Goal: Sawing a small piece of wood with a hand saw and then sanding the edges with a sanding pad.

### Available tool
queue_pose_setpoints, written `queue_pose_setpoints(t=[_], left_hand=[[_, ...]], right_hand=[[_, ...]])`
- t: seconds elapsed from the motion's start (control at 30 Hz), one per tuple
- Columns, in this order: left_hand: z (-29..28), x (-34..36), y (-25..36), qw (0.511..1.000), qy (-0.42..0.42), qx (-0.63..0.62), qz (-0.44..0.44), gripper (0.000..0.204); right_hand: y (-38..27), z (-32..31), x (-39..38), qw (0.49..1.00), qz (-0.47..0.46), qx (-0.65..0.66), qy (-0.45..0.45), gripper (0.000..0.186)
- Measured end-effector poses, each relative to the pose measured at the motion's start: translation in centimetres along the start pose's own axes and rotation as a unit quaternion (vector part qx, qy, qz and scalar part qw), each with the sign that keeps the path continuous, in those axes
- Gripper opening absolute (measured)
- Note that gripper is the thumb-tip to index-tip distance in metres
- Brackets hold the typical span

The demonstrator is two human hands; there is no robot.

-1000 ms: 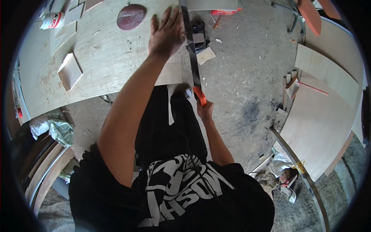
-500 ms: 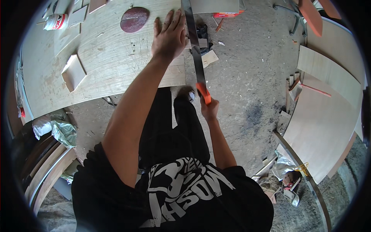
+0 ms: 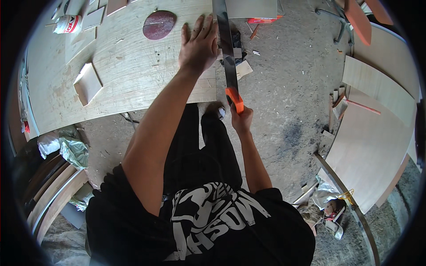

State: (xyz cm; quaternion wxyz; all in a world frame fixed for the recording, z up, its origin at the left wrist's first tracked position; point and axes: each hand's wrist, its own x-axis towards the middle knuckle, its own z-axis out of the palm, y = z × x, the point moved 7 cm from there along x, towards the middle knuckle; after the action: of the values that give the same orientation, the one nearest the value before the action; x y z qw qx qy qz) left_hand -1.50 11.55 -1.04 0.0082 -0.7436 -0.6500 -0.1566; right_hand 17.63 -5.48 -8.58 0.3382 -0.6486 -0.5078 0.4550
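Note:
My left hand [image 3: 198,48] lies palm down, fingers apart, on a large pale plywood board [image 3: 120,66], near its right edge. My right hand [image 3: 242,118] is closed around the orange handle of a handsaw [image 3: 234,100]. The saw's long dark blade [image 3: 228,57] runs away from me beside the board's right edge, just right of my left hand; whether its teeth touch the board I cannot tell. A dark red oval piece [image 3: 159,25] lies on the board left of my fingers, and a small pale open wooden piece [image 3: 88,84] farther left.
A white-and-red container [image 3: 66,24] stands at the board's back left. Offcuts and a dark object lie on the concrete floor [image 3: 288,75] beyond the saw. An orange chair [image 3: 357,20] is at top right, plywood sheets [image 3: 368,155] and a long metal bar [image 3: 337,181] at right, bags [image 3: 73,150] at lower left.
My right hand has pushed the saw forward along the board's edge, away from my body. My left hand stays in place on the board; the whole view has shifted slightly.

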Motion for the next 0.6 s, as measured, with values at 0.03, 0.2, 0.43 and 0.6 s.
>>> queue_pose_setpoints(t=[0.03,0.2,0.43,0.6], left_hand=[[0.0,0.0,0.0,1.000,0.000,0.000,0.000,0.050],[-0.1,0.0,0.1,1.000,-0.002,0.001,-0.004,0.050],[-0.3,0.1,0.1,1.000,0.001,-0.017,-0.007,0.049],[-0.2,0.5,0.2,1.000,-0.003,-0.004,-0.001,0.049]], right_hand=[[0.0,0.0,0.1,1.000,0.000,0.001,0.001,0.021],[-0.1,0.4,0.4,0.999,-0.035,-0.021,0.030,0.018],[4.4,1.1,-1.2,0.996,0.008,-0.093,0.008,0.015],[8.1,-0.5,-3.5,0.996,0.041,-0.073,-0.010,0.020]])
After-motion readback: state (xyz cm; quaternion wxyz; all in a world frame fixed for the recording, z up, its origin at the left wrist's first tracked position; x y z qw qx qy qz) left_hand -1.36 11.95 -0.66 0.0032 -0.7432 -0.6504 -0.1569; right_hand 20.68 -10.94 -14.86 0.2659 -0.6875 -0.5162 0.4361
